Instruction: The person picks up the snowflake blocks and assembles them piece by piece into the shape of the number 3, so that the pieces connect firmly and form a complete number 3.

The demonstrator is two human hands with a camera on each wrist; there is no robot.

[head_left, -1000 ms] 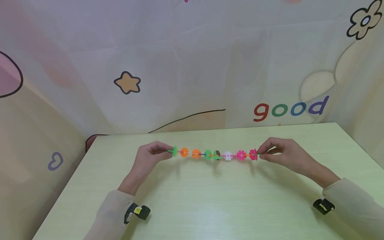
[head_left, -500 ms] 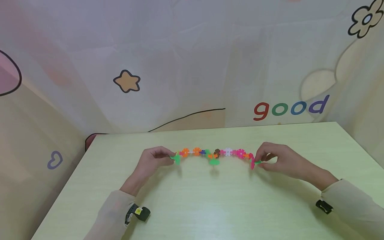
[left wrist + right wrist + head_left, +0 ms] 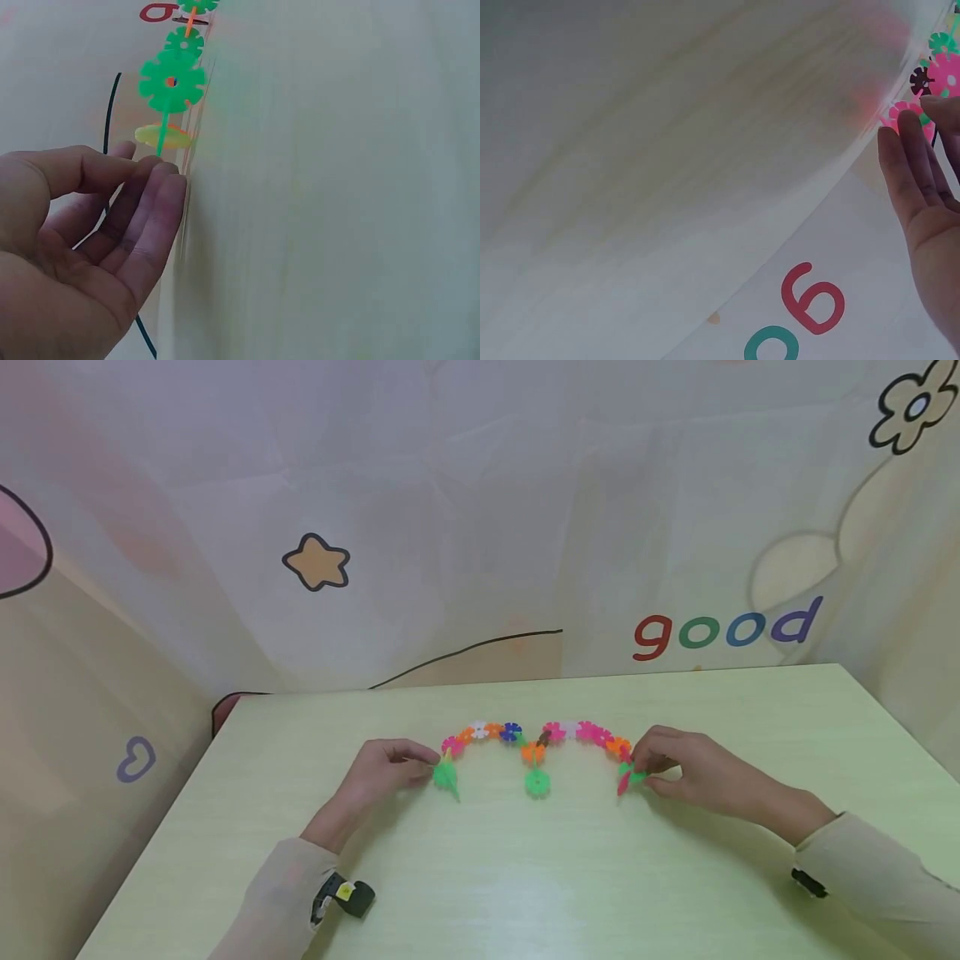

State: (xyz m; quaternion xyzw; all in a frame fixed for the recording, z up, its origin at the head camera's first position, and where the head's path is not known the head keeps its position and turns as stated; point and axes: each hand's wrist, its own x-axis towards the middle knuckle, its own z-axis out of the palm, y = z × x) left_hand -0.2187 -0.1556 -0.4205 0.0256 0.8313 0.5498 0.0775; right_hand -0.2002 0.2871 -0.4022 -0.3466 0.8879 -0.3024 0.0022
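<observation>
A chain of interlocking snowflake discs [image 3: 512,732] in several colours spans the space between the hands in the head view. It forms two arches, with an orange disc [image 3: 533,752] and a green disc [image 3: 537,783] pointing down from the middle. My left hand [image 3: 386,768] pinches the green disc at the left end; the left wrist view shows thumb and fingertips on its thin edge, beside a yellow disc [image 3: 163,136]. At the other end, thumb and fingers of my right hand [image 3: 697,768] pinch a green disc [image 3: 637,775] beside a pink one [image 3: 623,785].
The chain is over a pale wood-grain table [image 3: 487,877]. Behind it rises a printed curtain [image 3: 450,527] with a star and the word "good". A black strap device [image 3: 352,896] sits at the left wrist, another [image 3: 810,882] at the right.
The chain was stretched nearly straight and seen edge-on. Both hands have lowered toward the near side, and the chain has turned and bent into two arches with its middle branch showing.
</observation>
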